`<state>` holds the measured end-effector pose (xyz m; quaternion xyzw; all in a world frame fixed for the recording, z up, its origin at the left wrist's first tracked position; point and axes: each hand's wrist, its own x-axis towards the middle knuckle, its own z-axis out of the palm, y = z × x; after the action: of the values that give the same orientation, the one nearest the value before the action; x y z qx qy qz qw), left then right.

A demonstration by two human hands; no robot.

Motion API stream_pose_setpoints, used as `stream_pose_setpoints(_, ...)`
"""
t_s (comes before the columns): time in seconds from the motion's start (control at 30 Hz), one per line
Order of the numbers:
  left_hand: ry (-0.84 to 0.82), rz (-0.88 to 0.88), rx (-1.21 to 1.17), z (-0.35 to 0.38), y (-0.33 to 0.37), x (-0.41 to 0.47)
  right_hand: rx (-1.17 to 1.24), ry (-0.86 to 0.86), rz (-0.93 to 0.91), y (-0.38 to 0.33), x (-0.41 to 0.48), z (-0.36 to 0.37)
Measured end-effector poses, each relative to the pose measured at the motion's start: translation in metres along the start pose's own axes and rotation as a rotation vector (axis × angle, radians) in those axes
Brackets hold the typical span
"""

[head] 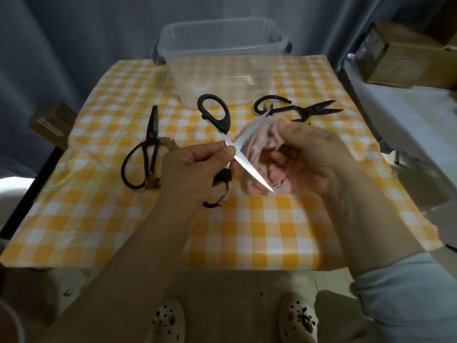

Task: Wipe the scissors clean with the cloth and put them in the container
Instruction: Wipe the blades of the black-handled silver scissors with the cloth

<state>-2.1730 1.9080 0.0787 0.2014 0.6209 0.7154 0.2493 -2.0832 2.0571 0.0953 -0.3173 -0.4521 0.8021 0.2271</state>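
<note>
Scissors (249,168) spread | left grip (193,167) pinches pivot | right grip (316,159) clutches cloth (257,137)

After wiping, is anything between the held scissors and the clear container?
Nothing visible blocks it. The container, open-topped, stands just beyond the scissors in the left hand. A left dark pair and a right dark pair lie flat on the table, beside the path.

Shiny steel scissor blades (249,167), soft pink cloth (262,142), clear plastic container (222,58), glossy checked tablecloth (272,231)
</note>
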Motion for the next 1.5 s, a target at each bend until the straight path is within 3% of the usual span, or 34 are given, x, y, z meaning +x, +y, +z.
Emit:
stream_pose_setpoints(0.13, -0.014, 0.044, -0.007, 0.006, 0.003, -0.002, -0.062, -0.168, 0.059, 0.007, -0.006, 0.013)
stream_pose_setpoints(0.5, 0.004, -0.01, -0.01, 0.008, -0.002, -0.001, -0.213, -0.222, -0.051, 0.013, -0.008, 0.012)
stream_pose_setpoints(0.73, -0.014, 0.067, 0.067, 0.01, -0.004, -0.002, -0.256, -0.099, -0.165, 0.023, -0.01, 0.02)
stream_pose_setpoints(0.9, 0.029, 0.002, 0.051, 0.012, -0.006, -0.002, -0.069, 0.042, -0.073, 0.019, -0.005, 0.018)
stream_pose_setpoints(0.97, 0.034, -0.022, 0.021, 0.011, -0.006, -0.001, -0.154, 0.067, -0.118, 0.01, -0.002, 0.01)
stream_pose_setpoints(1.13, 0.008, -0.045, -0.084, 0.007, -0.003, 0.001, -0.385, -0.143, -0.117, 0.008, -0.005, 0.01)
stream_pose_setpoints(1.3, 0.052, -0.032, -0.086, 0.008, -0.003, 0.001, -0.147, -0.283, 0.034, 0.0, -0.005, 0.01)
stream_pose_setpoints(1.4, 0.095, 0.004, -0.073, 0.008, -0.002, 0.001, -0.195, -0.35, -0.042, 0.009, -0.009, 0.011)
stream_pose_setpoints(1.5, 0.108, 0.037, -0.034, 0.01, -0.004, 0.0, -0.249, -0.307, -0.136, 0.016, -0.012, 0.013)
